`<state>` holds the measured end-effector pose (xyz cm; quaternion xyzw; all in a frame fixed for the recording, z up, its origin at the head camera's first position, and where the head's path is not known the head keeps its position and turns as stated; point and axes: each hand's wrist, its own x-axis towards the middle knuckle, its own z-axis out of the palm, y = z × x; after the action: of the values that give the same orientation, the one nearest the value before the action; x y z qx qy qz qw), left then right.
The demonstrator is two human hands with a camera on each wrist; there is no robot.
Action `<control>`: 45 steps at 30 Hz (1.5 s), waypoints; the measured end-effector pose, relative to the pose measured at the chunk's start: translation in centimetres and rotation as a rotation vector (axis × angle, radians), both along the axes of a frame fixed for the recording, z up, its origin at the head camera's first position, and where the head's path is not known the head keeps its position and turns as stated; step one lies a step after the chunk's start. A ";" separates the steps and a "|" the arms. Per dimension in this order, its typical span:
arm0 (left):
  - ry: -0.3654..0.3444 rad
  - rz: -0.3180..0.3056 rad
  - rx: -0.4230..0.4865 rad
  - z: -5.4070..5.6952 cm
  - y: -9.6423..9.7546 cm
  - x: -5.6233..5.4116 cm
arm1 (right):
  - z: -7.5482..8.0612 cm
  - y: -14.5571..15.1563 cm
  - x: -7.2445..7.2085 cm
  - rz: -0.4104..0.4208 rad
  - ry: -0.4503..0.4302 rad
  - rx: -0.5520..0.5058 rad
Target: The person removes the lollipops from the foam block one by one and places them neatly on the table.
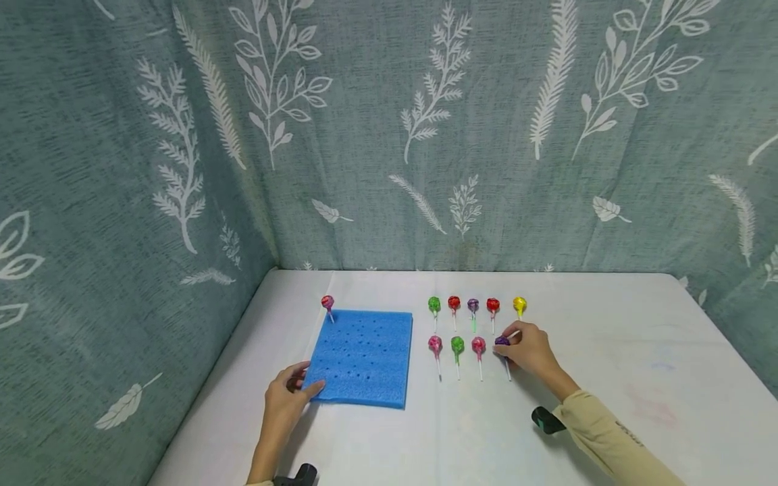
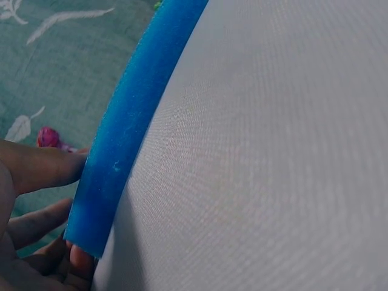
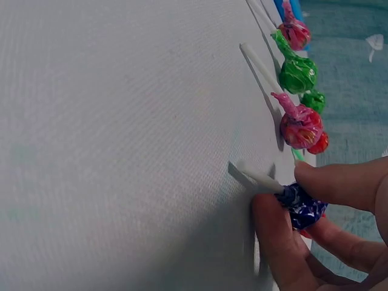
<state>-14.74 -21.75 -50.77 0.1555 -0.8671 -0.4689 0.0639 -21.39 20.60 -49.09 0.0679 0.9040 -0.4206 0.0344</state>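
Note:
A blue foam board (image 1: pixel 365 358) dotted with small holes lies left of centre in the head view. My left hand (image 1: pixel 287 395) grips its near left corner, thumb on the top face and fingers round the side edge. One pink lollipop (image 1: pixel 327 302) stands in the board's far left corner on its white stick. Over at the right, my right hand (image 1: pixel 533 349) pinches a dark purple-wrapped lollipop (image 3: pixel 306 209) by its head, between thumb and fingers. That lollipop's white stick (image 3: pixel 262 176) points toward the near side of the table, close over the cloth.
Left of the right hand, a front row holds a pink lollipop (image 1: pixel 435 344), a green one (image 1: pixel 457 345) and another pink one (image 1: pixel 479 345). Behind lies a row of several more, ending in a yellow lollipop (image 1: pixel 519 304). A leaf-patterned curtain (image 1: pixel 377 135) borders the white table (image 1: pixel 608 337).

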 end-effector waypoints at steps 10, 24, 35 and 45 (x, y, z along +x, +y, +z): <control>-0.005 0.022 0.013 -0.3 -0.2 0.2 | 0.8 -0.3 0.0 0.055 -0.023 0.051; -0.003 0.031 0.032 -0.2 -0.2 0.1 | 1.1 -0.1 -0.4 0.109 -0.030 0.074; 0.009 0.024 0.019 -0.2 -0.2 0.1 | 2.4 -0.1 -0.5 0.159 0.025 0.153; 0.019 0.008 0.012 0.1 -0.1 0.1 | 4.5 -1.9 -1.1 0.195 0.164 0.067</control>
<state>-14.65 -21.83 -50.72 0.1548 -0.8630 -0.4754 0.0732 -22.53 18.65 -44.55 -0.0540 0.9196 -0.3891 -0.0014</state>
